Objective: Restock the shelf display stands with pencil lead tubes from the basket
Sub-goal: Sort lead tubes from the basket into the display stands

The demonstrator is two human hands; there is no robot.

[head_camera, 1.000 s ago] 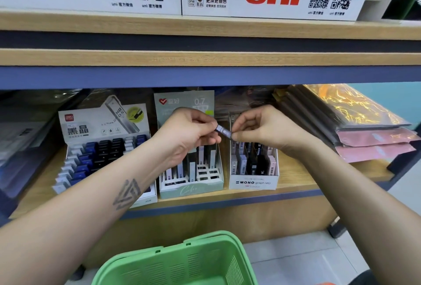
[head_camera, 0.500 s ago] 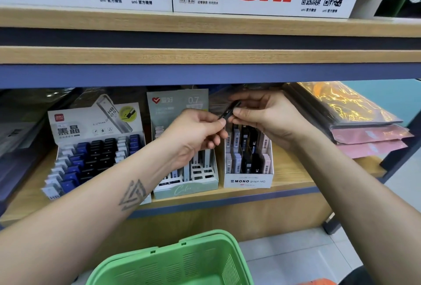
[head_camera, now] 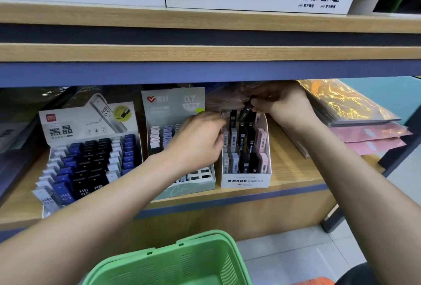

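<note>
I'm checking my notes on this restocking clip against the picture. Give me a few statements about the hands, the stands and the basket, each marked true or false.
1. The right hand pinches a black lead tube over the back of the white MONO stand. True.
2. The left hand is inside the green basket. False: it is up at the shelf, in front of the pale green stand, beside the MONO stand.
3. The stand with blue and black tubes is the leftmost of the three. True.
4. The basket sits on the shelf beside the stands. False: it is below the shelf edge, near the person.
</note>
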